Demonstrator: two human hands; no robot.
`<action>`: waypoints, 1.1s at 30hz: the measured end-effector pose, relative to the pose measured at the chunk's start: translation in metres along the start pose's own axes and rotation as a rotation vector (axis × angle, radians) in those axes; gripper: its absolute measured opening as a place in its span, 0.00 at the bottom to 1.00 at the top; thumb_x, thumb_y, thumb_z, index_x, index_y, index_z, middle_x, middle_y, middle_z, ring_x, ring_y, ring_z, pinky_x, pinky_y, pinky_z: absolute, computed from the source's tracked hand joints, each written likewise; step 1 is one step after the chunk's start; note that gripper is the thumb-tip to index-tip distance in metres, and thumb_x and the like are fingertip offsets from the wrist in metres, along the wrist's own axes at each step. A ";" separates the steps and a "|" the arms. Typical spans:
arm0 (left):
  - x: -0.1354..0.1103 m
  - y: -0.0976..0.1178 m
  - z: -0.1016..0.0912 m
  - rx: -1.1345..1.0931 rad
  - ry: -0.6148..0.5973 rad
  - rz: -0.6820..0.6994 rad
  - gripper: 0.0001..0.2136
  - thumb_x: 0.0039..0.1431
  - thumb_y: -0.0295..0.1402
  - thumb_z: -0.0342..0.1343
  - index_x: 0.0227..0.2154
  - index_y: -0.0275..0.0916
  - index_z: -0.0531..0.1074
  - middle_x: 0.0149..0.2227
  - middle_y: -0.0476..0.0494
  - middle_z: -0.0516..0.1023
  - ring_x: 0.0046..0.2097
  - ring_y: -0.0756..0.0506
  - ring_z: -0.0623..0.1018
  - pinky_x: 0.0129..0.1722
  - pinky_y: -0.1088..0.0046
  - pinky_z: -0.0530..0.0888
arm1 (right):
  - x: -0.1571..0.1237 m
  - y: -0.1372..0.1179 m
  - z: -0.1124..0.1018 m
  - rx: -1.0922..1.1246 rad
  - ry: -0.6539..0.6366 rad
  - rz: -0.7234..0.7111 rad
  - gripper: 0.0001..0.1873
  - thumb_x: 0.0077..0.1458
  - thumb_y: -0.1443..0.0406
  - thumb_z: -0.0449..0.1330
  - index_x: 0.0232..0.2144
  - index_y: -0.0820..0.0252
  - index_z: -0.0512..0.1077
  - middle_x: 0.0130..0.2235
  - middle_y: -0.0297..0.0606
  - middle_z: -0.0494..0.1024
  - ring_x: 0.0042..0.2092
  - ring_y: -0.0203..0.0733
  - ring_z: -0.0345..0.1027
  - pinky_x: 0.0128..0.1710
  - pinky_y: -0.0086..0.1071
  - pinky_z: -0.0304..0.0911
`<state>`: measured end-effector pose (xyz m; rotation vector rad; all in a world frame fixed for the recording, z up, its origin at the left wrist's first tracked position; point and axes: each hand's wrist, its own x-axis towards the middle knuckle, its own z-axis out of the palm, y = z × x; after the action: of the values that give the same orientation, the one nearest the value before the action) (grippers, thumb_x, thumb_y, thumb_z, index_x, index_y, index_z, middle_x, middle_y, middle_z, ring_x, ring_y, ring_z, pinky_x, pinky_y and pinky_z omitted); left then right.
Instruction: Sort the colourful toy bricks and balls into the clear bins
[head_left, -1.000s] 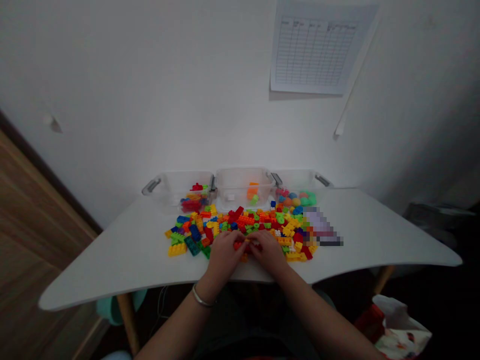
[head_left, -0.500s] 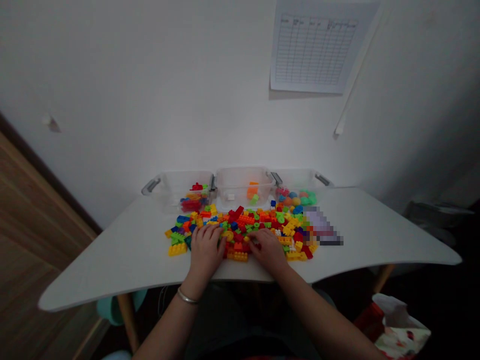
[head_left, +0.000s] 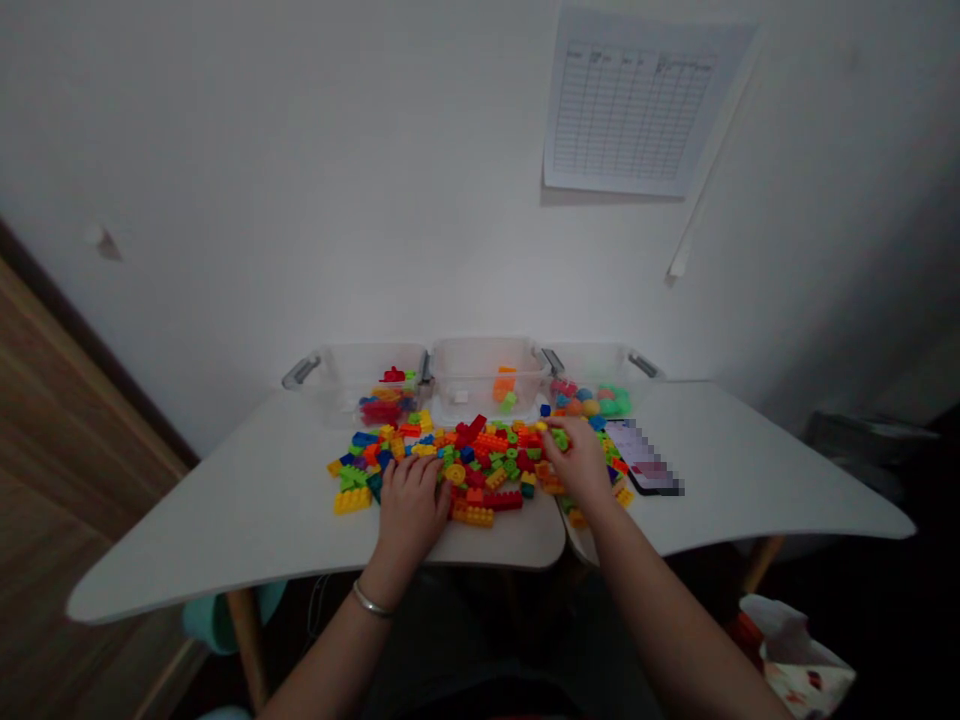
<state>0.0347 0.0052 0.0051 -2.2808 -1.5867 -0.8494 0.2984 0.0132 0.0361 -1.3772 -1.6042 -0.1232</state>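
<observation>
Saw some pieces [head_left: 505,384] in bins [head_left: 487,352], many bricks [head_left: 491,441] loose on desk [head_left: 262,510]; noted left hand [head_left: 409,500] spread, right hand [head_left: 583,465] at green brick [head_left: 560,438], could not tell grip.

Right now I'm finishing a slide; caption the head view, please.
Left hand among scattered bricks, right hand at a green one, three clear bins behind.

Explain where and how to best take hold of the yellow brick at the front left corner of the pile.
Come from above and the near left, and pinch the yellow brick across its long sides, probably towards its left end. It lies flat, studs up, with bare table in front and to its left, while green bricks sit close behind.
</observation>
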 end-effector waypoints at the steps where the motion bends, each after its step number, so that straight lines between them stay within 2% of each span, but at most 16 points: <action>1: 0.000 0.000 0.000 -0.002 -0.001 -0.003 0.14 0.60 0.36 0.49 0.45 0.39 0.74 0.48 0.37 0.78 0.53 0.35 0.71 0.58 0.49 0.60 | 0.011 0.006 -0.007 -0.007 0.043 0.037 0.13 0.58 0.59 0.54 0.39 0.58 0.75 0.40 0.44 0.79 0.43 0.49 0.70 0.46 0.43 0.64; 4: 0.000 0.001 0.001 -0.004 -0.009 -0.007 0.15 0.60 0.36 0.49 0.45 0.39 0.73 0.48 0.37 0.78 0.53 0.35 0.71 0.58 0.48 0.60 | 0.045 0.026 -0.023 -0.048 0.109 0.147 0.17 0.57 0.57 0.52 0.40 0.61 0.75 0.39 0.45 0.79 0.42 0.48 0.71 0.44 0.40 0.64; 7: 0.001 0.001 0.002 -0.001 -0.021 -0.007 0.15 0.60 0.37 0.49 0.46 0.38 0.73 0.48 0.36 0.77 0.53 0.34 0.71 0.58 0.48 0.60 | 0.072 0.042 -0.032 -0.177 0.104 0.245 0.17 0.57 0.58 0.53 0.40 0.61 0.76 0.39 0.45 0.80 0.41 0.48 0.70 0.43 0.39 0.62; 11: 0.001 0.001 0.002 -0.007 -0.030 -0.016 0.15 0.60 0.37 0.49 0.46 0.38 0.73 0.48 0.36 0.77 0.53 0.35 0.72 0.59 0.48 0.59 | 0.092 0.056 -0.035 -0.442 0.069 0.288 0.16 0.57 0.60 0.53 0.41 0.60 0.77 0.39 0.46 0.80 0.43 0.50 0.69 0.43 0.39 0.59; 15: 0.001 0.001 0.000 -0.026 -0.033 -0.015 0.15 0.60 0.36 0.49 0.46 0.38 0.73 0.48 0.36 0.77 0.53 0.35 0.72 0.59 0.48 0.58 | 0.098 0.062 -0.030 -0.629 -0.046 0.264 0.15 0.57 0.62 0.53 0.40 0.60 0.77 0.39 0.47 0.80 0.44 0.51 0.69 0.42 0.39 0.58; 19: 0.001 0.001 0.000 -0.028 -0.034 -0.015 0.15 0.60 0.36 0.49 0.46 0.38 0.73 0.48 0.37 0.78 0.52 0.36 0.72 0.59 0.49 0.59 | 0.097 0.063 -0.022 -0.716 -0.125 0.216 0.17 0.59 0.64 0.50 0.42 0.60 0.77 0.39 0.47 0.80 0.44 0.50 0.70 0.41 0.38 0.58; 27: 0.000 0.001 0.001 -0.015 -0.029 -0.019 0.14 0.60 0.36 0.50 0.45 0.37 0.73 0.47 0.37 0.78 0.51 0.36 0.73 0.58 0.49 0.60 | 0.093 0.066 -0.019 -0.753 -0.192 0.196 0.19 0.61 0.64 0.47 0.43 0.60 0.78 0.42 0.47 0.80 0.45 0.47 0.71 0.44 0.35 0.58; 30: 0.001 0.001 0.001 -0.008 -0.030 -0.018 0.14 0.60 0.36 0.50 0.45 0.37 0.73 0.47 0.37 0.78 0.51 0.36 0.73 0.58 0.49 0.60 | 0.094 0.069 -0.021 -0.713 -0.219 0.186 0.19 0.61 0.63 0.48 0.44 0.58 0.77 0.43 0.44 0.80 0.46 0.45 0.71 0.46 0.34 0.58; 33: 0.001 0.001 0.001 -0.002 -0.025 -0.022 0.14 0.61 0.36 0.49 0.45 0.37 0.73 0.47 0.37 0.78 0.51 0.36 0.74 0.58 0.49 0.60 | 0.095 0.072 -0.023 -0.645 -0.224 0.159 0.18 0.60 0.63 0.50 0.45 0.60 0.77 0.45 0.44 0.80 0.47 0.45 0.70 0.48 0.34 0.58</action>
<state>0.0364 0.0061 0.0049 -2.2884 -1.6247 -0.8307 0.3817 0.0904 0.0794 -2.0662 -1.7049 -0.4330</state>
